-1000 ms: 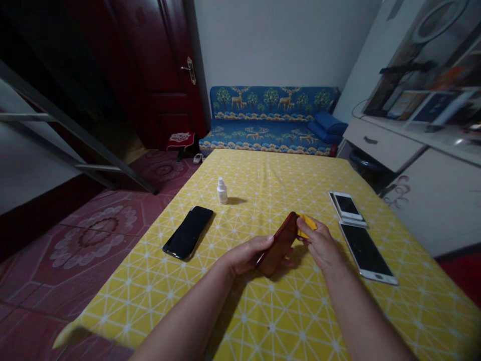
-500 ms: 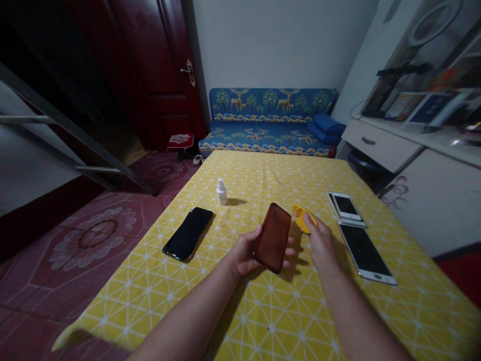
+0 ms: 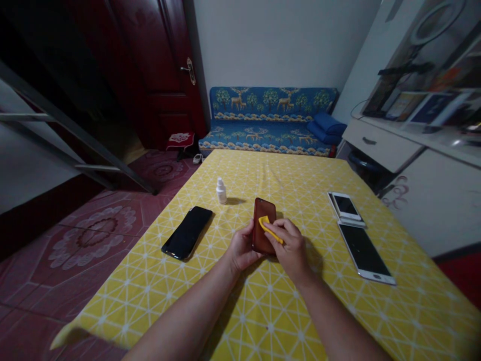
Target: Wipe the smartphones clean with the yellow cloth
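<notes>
My left hand (image 3: 243,248) is closed around a phone in a reddish-brown case (image 3: 266,209), its back turned up toward me and tilted above the table. A folded yellow cloth (image 3: 266,222) is pinched in my right hand (image 3: 291,245) and lies against the back of the case. My right fingers cover the lower right part of that phone. To the left, a black phone (image 3: 188,232) rests screen up on the table. Beyond it stands a small white bottle (image 3: 221,191) with a cap.
A yellow patterned cloth covers the table (image 3: 180,301). At its right side lie a large white-framed phone (image 3: 366,253) and a smaller white phone (image 3: 346,206) on top of another flat device. Behind are a blue sofa (image 3: 259,130) and, rightward, a white cabinet (image 3: 439,200).
My right hand has moved left with the yellow cloth and now presses it on the case. The phone in my left hand has shifted slightly left and up.
</notes>
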{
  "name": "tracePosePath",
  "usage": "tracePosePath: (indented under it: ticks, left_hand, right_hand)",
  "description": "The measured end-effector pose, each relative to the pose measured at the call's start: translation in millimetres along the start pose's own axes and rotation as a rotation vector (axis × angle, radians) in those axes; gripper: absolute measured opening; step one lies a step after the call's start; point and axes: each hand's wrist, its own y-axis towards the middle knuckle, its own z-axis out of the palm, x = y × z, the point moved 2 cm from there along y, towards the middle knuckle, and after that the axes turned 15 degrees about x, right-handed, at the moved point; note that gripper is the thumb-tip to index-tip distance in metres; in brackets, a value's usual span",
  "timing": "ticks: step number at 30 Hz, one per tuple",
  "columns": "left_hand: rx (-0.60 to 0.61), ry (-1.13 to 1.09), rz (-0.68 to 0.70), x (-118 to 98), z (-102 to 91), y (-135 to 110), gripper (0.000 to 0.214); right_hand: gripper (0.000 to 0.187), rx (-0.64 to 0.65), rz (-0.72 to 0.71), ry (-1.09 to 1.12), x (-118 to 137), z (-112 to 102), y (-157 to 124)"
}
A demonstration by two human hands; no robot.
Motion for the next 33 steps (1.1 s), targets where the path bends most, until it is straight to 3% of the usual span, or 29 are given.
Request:
tracePosePath:
  ticks: [6,12,20,33]
  left_hand:
    - [-0.090,-0.028,0.019,-1.7,13.6,6.5,0.036]
    - [-0.040,0.009,0.006,-5.6,27.6,31.1,0.039]
    - [0.063,0.037,0.074,-5.3,19.3,46.6,0.049]
    - [-0.084,0.103,0.053,2.9,13.9,43.1,0.031]
  right_hand:
    - [0.028,0.026,-0.027,-0.066,-5.8,1.9,0.6]
    - [0.028,-0.001,-0.072,-0.147,-2.6,-4.4,0.1]
    - [0.024,0.029,-0.069,-0.212,1.5,-7.5,2.1]
    - [0.024,-0.011,-0.047,-0.358,-13.9,-5.3,5.7]
